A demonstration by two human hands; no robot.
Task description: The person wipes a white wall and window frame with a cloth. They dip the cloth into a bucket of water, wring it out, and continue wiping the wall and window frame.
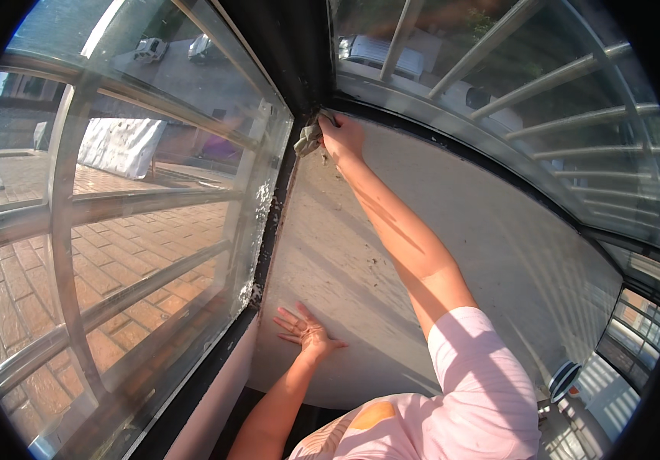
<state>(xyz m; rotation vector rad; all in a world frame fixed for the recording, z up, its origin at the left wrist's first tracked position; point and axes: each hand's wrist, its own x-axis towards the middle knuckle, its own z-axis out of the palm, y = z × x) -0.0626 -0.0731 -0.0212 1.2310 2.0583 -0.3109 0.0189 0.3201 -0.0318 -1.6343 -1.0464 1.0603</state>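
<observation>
My right hand (340, 138) reaches to the far corner where two window frames meet. Its fingers are closed on a crumpled grey-green cloth (309, 141), pressed at the corner. My left hand (307, 333) rests flat on the near part of the pale sill (437, 222), fingers spread and nothing in it. Dirt specks and dark smudges mark the sill between my hands. Along the left edge of the sill runs the black window frame (265, 249), with flaking white bits on it.
Metal bars (62, 192) cross the left window, over brick paving outside. More bars (499, 100) stand behind the right window, with parked vehicles beyond. At the lower right are a blue-and-white striped round object (564, 381) and a white panel (610, 383).
</observation>
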